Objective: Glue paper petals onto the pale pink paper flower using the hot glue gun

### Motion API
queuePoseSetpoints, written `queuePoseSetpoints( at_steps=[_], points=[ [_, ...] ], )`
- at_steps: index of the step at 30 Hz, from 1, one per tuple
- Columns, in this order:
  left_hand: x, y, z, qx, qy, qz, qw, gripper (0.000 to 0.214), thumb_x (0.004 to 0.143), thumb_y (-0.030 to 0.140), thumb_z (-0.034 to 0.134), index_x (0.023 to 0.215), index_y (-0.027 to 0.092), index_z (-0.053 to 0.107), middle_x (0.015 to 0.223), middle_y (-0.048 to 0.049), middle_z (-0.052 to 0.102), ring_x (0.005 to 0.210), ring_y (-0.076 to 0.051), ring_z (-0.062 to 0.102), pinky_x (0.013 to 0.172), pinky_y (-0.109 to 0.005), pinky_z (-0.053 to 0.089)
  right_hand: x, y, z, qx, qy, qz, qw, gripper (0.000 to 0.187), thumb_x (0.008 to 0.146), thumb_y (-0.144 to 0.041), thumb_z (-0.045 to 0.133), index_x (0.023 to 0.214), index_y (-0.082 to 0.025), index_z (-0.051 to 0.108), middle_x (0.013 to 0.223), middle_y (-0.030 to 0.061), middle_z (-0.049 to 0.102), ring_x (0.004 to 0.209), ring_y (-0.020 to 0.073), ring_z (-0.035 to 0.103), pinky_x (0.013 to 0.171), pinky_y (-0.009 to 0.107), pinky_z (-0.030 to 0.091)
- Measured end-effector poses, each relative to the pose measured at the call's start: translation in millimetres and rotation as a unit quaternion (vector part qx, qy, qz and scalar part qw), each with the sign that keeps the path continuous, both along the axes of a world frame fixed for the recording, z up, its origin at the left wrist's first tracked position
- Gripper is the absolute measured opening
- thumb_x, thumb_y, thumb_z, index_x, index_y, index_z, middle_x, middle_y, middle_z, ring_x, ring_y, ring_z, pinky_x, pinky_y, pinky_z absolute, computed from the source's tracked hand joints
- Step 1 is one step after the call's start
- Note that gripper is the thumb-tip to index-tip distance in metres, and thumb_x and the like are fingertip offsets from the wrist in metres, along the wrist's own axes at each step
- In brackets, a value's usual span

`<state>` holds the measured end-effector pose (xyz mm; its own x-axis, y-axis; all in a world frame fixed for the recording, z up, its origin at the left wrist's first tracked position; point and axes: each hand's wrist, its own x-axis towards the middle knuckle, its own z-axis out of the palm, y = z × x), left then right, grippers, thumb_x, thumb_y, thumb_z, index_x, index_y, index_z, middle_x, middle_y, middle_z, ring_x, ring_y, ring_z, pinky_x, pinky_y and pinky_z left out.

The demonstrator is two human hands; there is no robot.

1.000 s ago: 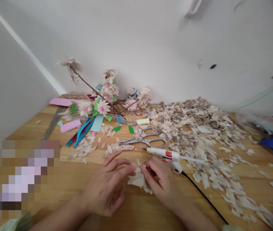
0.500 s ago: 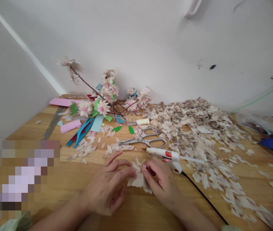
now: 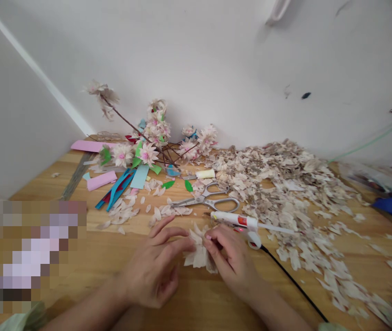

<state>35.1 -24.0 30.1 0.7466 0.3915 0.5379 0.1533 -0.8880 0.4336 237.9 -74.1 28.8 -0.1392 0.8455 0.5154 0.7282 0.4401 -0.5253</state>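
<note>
Head view, and I'm watching both hands working close together near the front of the wooden counter. The paper petal bunch is sitting right between them, its long axis running roughly front to back and leaning slightly right. The right hand is lying nearer, its thumb and fingertips pinching narrowly on the bunch's upper edge. The left hand is curving in from the left, its fingers reaching the bunch's side; I can't tell whether they're gripping. A hot glue gun is lying just beyond the right hand, its black cord trailing toward the lower right, while steel scissors are lying behind it and a heap of loose paper petals is spreading rightward.
</note>
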Motion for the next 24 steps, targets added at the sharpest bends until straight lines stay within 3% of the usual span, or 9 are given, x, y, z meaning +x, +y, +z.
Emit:
queuePoseSetpoints(
  at_steps=[24],
  points=[
    [1.6, -1.2, -3.7, 0.071, 0.003, 0.019, 0.997, 0.055, 0.064, 0.003, 0.044, 0.118, 0.013, 0.048, 0.106, -0.0084, 0.063, 0.112, -0.020, 0.051, 0.113, -0.048, 0.024, -0.1, 1.0, -0.1, 0.004, -0.002, 0.005, 1.000, 0.016, 0.094, -0.019, 0.041, 0.081, -0.021, 0.050, 0.068, 0.0008, 0.055, 0.065, 0.0161, 0.049, 0.059, 0.028, 0.038]
  ],
)
